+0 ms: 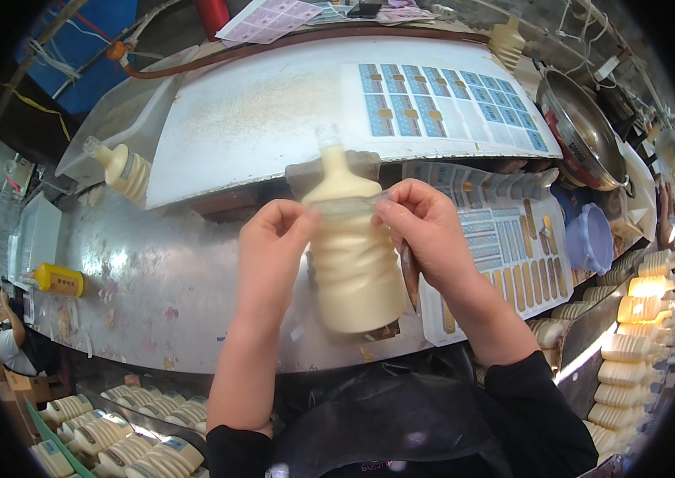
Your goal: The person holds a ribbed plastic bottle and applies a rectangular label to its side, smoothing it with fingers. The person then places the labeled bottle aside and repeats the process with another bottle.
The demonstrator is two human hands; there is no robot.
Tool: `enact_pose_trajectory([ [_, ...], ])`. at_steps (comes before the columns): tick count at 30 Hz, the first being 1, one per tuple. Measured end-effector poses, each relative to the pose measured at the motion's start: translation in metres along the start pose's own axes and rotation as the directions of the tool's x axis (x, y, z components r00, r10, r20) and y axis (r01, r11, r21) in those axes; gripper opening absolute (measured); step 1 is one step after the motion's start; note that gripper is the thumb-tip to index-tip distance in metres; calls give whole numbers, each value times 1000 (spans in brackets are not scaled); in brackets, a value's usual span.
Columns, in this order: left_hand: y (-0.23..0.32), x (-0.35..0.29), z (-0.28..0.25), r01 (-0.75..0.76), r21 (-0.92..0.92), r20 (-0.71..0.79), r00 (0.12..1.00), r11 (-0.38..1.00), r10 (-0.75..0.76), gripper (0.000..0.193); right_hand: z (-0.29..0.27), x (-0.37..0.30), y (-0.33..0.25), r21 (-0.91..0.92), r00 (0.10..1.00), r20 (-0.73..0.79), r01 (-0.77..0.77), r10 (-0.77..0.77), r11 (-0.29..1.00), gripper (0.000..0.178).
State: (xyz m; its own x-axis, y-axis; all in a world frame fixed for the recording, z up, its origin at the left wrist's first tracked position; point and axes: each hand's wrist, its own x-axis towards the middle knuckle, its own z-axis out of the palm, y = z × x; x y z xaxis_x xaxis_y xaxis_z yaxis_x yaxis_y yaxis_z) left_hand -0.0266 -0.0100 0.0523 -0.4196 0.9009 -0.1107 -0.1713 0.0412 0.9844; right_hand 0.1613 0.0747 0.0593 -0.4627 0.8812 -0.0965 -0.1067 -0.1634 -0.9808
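A cream-coloured bottle [357,279] with a ribbed, wavy body and a clear neck lies in front of me, its neck pointing away, on a small stand [373,165] that is mostly hidden. Across its shoulder stretches a thin, see-through label strip [345,207]. My left hand [274,239] pinches the strip's left end between thumb and fingertips. At the other end, my right hand [429,227] pinches it close to the bottle's side. Below the right hand shows a narrow brown piece [410,277]; whether the hand holds it cannot be told.
Sticker sheets [505,263] lie to the right, others [417,99] on the white board [258,103]. Another bottle [126,171] and a yellow bottle [58,280] stand left. At right are a metal pan [584,127] and purple basin [590,239]. Cream bottles [162,458] fill trays at both sides.
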Motion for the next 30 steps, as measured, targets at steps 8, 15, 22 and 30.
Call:
enact_pose_trajectory([
  [8,-35,15,-5,17,-152,-64,998,988,-27,12,-4,9,10,-28,998,-34,-48,47,998,9],
  [15,-29,12,18,55,-254,-79,994,966,-77,29,2,9,11,-50,998,-70,3,-7,999,7],
  [22,-35,13,17,29,-333,-91,994,943,-62,33,5,8,12,-36,997,-72,11,-13,999,8],
  [30,-37,12,21,18,-309,-130,990,951,-61,33,-3,8,16,64,997,-68,-34,38,997,6],
])
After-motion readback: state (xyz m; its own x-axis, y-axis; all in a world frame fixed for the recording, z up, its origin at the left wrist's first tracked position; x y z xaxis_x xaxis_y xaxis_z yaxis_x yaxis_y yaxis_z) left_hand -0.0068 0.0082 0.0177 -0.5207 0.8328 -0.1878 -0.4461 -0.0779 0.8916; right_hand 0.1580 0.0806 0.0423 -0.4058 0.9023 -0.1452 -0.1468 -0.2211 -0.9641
